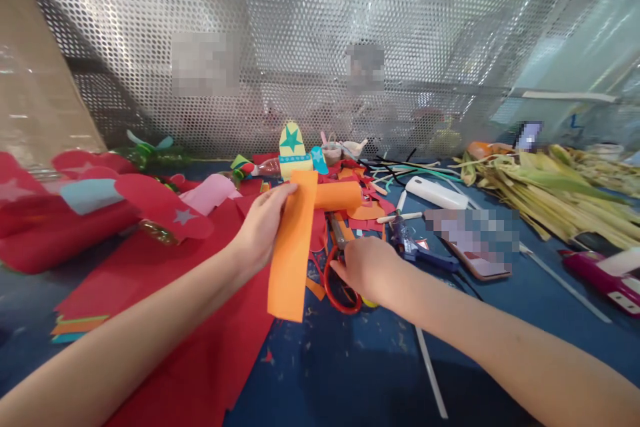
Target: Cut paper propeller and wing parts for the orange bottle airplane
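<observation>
- We see the orange strip (294,253) in the middle of the scene, long, flat and smooth, with straight edges; it stands a little tilted above the table (345,373).
- Our left hand (260,223) is pinching this strip near its far end, the thumb upon its face.
- Our right hand (370,263) is at the scissors (327,283), with curled fingers over the handles — we cannot tell if they are closed around them.
- The scissors have red rounded handles and lie just right of the strip.
- Behind the strip, to the right, is an orange roll (340,195), like a tube, and cut scraps in red and orange.
- On the left we have wide red sheets (240,347), matte and flat, and a red shape (163,207) with a pale star.
- On the right there are a dark blue glue gun (415,252), a phone (473,253) and, farther right, dry fibrous husks (545,187).
- At the far side rises a shiny metal panel (300,47), full of small round holes.
</observation>
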The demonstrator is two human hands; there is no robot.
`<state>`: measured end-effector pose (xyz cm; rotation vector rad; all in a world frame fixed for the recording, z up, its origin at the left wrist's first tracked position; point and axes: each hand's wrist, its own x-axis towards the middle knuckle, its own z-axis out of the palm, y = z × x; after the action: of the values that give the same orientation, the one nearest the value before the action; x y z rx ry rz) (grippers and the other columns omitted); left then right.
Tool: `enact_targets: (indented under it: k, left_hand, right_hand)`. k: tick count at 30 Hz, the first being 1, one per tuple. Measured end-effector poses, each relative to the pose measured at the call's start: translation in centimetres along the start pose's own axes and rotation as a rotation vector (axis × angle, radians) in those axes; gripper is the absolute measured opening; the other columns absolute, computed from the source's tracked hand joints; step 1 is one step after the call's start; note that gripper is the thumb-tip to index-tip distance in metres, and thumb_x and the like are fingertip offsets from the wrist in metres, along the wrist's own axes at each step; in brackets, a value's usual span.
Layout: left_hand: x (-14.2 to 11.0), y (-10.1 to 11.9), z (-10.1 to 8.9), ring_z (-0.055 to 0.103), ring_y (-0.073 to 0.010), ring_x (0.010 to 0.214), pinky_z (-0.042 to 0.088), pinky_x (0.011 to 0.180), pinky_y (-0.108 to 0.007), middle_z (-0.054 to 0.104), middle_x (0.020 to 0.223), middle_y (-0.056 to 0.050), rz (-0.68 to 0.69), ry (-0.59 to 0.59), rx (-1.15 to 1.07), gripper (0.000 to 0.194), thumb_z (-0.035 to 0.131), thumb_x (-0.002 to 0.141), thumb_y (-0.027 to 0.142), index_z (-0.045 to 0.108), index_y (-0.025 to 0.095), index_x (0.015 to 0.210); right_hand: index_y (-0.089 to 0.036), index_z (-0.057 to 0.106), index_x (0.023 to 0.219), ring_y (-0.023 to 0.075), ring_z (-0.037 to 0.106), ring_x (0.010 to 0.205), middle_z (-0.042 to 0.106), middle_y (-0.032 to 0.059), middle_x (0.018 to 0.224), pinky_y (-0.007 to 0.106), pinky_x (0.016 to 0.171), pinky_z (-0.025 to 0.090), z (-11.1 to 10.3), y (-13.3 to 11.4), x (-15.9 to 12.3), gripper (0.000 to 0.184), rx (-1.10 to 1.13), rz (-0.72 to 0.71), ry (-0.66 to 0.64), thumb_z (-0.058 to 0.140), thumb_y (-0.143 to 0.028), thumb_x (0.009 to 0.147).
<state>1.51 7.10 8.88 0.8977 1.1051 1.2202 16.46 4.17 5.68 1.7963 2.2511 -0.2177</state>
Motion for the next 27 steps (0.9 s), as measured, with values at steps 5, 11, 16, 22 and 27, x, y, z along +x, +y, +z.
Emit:
enact_targets:
  k: [5,11,16,22,27]
  left_hand:
    - [-1.2,-2.2,0.6,0.060,-0.0106,0.053,0.043,0.046,-0.017,0.067,0.067,-0.001,-0.129,-0.222,0.098,0.014,0.067,0.076,0.028,0.065,0.015,0.073]
    - [-4.3,-4.9,1.5,0.053,-0.0086,0.050,0.041,0.050,-0.017,0.060,0.062,0.002,-0.242,-0.641,0.348,0.016,0.059,0.079,0.031,0.061,0.016,0.072]
    - [-6.5,-7.1,1.5,0.046,-0.0105,0.052,0.036,0.053,-0.020,0.044,0.056,0.008,-0.066,-0.788,0.579,0.005,0.052,0.079,0.019,0.051,0.021,0.075]
    - [-6.8,-8.6,0.7,0.044,-0.0112,0.055,0.032,0.051,-0.021,0.041,0.062,0.006,0.271,-0.799,0.798,0.011,0.045,0.082,0.013,0.051,0.022,0.079]
    - [-6.6,-8.7,0.5,0.050,-0.0131,0.057,0.037,0.055,-0.022,0.049,0.064,0.005,0.364,-0.730,0.884,0.027,0.042,0.085,0.015,0.055,0.022,0.108]
  right_hand:
    - [-0.014,0.063,0.106,0.0197,0.065,0.093,0.066,0.0071,0.107,0.039,0.081,0.054,-3.1,7.3,0.6,0.019,-0.140,0.179,0.038,0.058,-0.028,0.094]
    - [-0.017,0.062,0.112,0.0205,0.064,0.096,0.063,0.0074,0.114,0.039,0.082,0.054,-2.4,15.7,2.7,0.021,-0.213,0.290,0.014,0.059,-0.027,0.093]
    - [-0.016,0.062,0.110,0.0203,0.064,0.095,0.064,0.0067,0.112,0.040,0.081,0.054,-0.2,17.5,2.9,0.021,-0.195,0.169,0.062,0.059,-0.028,0.093]
    - [-0.014,0.063,0.103,0.0205,0.063,0.096,0.065,0.0055,0.107,0.041,0.083,0.052,-0.4,17.9,2.4,0.015,-0.159,0.087,0.326,0.059,-0.025,0.093]
    - [-0.013,0.060,0.085,0.0254,0.058,0.099,0.062,0.0122,0.100,0.040,0.087,0.046,-1.5,17.6,1.4,0.010,0.004,0.123,0.626,0.052,-0.013,0.090]
